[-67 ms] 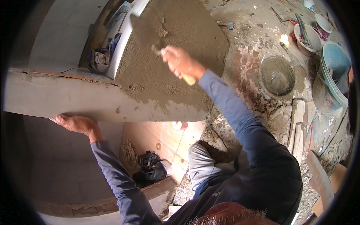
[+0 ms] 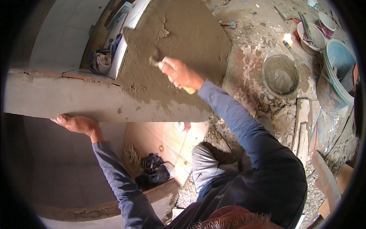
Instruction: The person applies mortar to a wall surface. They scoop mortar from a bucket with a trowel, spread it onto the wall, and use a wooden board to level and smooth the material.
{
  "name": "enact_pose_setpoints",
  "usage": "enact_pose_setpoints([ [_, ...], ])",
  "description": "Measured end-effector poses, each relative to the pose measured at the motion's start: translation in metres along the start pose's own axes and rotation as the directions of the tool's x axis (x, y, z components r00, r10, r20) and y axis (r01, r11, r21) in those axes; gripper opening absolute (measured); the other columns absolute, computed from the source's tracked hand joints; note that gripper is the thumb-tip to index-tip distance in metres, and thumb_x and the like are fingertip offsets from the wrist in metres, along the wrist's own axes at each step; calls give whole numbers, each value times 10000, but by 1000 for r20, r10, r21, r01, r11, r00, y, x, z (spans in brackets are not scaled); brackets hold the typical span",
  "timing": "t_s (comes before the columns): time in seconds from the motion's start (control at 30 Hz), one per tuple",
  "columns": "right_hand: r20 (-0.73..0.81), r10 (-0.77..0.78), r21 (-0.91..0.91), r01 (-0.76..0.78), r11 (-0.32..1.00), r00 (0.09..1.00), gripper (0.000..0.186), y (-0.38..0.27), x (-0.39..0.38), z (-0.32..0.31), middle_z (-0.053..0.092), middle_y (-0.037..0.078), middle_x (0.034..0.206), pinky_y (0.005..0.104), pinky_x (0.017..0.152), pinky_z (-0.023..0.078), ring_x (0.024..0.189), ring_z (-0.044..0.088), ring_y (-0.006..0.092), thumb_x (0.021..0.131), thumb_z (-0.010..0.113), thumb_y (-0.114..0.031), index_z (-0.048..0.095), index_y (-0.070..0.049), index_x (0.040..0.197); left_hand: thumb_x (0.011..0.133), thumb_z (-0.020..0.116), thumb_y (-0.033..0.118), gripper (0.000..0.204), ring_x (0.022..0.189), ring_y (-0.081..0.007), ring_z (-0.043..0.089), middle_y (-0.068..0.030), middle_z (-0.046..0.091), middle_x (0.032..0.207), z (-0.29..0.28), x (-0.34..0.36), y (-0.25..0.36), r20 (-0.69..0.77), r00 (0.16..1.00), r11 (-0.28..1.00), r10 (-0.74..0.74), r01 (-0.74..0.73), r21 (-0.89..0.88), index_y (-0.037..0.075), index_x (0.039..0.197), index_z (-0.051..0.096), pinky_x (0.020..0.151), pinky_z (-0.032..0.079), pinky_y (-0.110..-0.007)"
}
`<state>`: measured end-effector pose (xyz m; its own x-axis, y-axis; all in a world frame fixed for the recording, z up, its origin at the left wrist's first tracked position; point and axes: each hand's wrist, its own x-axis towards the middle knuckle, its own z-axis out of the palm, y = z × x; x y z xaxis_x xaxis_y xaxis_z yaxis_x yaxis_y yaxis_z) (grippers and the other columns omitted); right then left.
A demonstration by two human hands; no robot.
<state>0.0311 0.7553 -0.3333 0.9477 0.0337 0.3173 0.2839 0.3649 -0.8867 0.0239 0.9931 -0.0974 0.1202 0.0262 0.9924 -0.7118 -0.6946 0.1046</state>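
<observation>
My right hand (image 2: 180,72) is closed around the pale handle of a trowel (image 2: 153,61). The trowel's blade, blurred by motion, lies against wet grey mortar (image 2: 187,34) spread over a wall face. Below and left of the mortar runs a smooth pale band of the wall (image 2: 68,95). At that band's lower edge rests my left hand (image 2: 78,125), holding no tool, its visible fingers stretched to the left along the edge. Part of that hand's fingers is hidden.
A round tub of wet mortar (image 2: 281,74) stands on the rubble-strewn floor at right. Beyond it are a blue bucket (image 2: 337,57) and a white bucket with tools (image 2: 310,47). A dark bag (image 2: 154,175) and coiled cord (image 2: 130,154) lie below the wall.
My right hand and the trowel have shifted slightly down and to the left across the mortar. My left hand stays at the edge.
</observation>
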Motion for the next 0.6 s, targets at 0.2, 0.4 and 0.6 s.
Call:
enact_pose_setpoints([
  [0.2, -151, -237, -484, 137, 864, 960, 315, 21, -20, 18, 568, 241, 632, 464, 507, 433, 580, 621, 374, 1004, 535, -337, 483, -36, 931, 1023, 291, 285, 524, 1363, -346, 363, -238, 368, 1479, 1, -2, 9, -16, 999, 996, 38, -37, 80, -95, 1360, 424, 1148, 281, -413],
  [0.4, -479, 93, 38, -85, 996, 873, 384, 55, 17, -60, 493, 38, 644, 319, 399, 423, 462, 470, 133, 1009, 468, -439, 518, -61, 966, 995, 305, 260, 397, 1248, -329, 449, -211, 518, 1271, -14, 12, -41, 45, 965, 922, 260, -262, 284, -53, 1086, 531, 1097, 314, -424],
  [0.6, -548, 411, 170, -385, 907, 728, 487, 146, -67, -125, 455, -3, 643, 273, 432, 415, 490, 433, 95, 987, 492, -532, 534, -53, 1065, 926, 366, 243, 351, 1014, -252, 481, -143, 518, 1092, -6, 4, -16, 25, 991, 991, 131, -130, -32, -24, 1111, 499, 995, 380, -386],
])
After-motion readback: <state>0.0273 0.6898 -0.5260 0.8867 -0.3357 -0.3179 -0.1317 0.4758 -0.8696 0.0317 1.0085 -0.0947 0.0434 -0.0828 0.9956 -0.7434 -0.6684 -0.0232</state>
